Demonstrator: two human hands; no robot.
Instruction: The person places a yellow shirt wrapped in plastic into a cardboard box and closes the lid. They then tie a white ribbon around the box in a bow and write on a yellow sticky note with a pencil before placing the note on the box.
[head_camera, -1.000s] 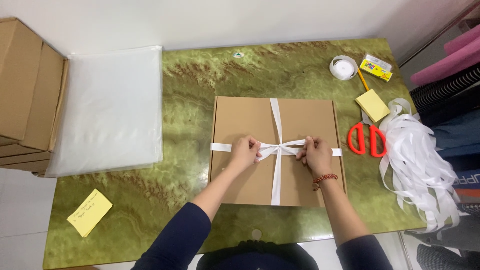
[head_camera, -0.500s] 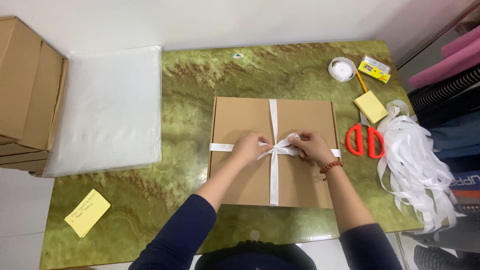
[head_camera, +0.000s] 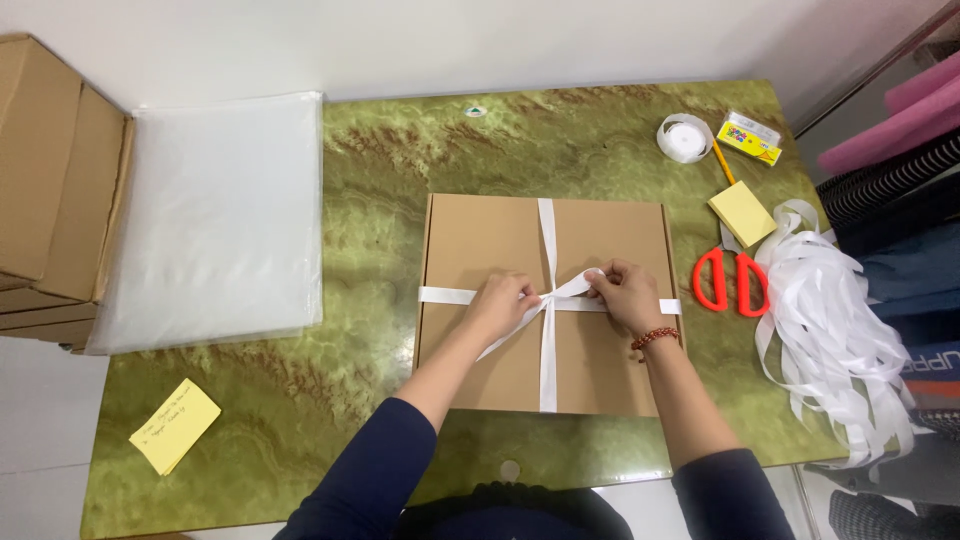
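Observation:
A flat brown cardboard box (head_camera: 480, 240) lies in the middle of a green marbled table (head_camera: 380, 160). White ribbon (head_camera: 546, 225) crosses it lengthwise and sideways, meeting near the centre. My left hand (head_camera: 502, 302) pinches the ribbon at the crossing, with a loose tail running down-left under it. My right hand (head_camera: 625, 293), a beaded bracelet on its wrist, holds a ribbon loop just right of the crossing.
Red-handled scissors (head_camera: 731, 277), a yellow sticky pad (head_camera: 742, 213), a pencil, a ribbon roll (head_camera: 683, 137) and a small yellow box (head_camera: 750, 136) lie at right. Loose ribbon (head_camera: 840, 330) hangs off the right edge. Clear bags (head_camera: 215, 215) and stacked cardboard (head_camera: 45, 180) sit left; a yellow note (head_camera: 175, 425) near left.
Both hands have stayed at the ribbon crossing. The right hand has drawn a loop up and to the right, and a loose tail now trails down-left.

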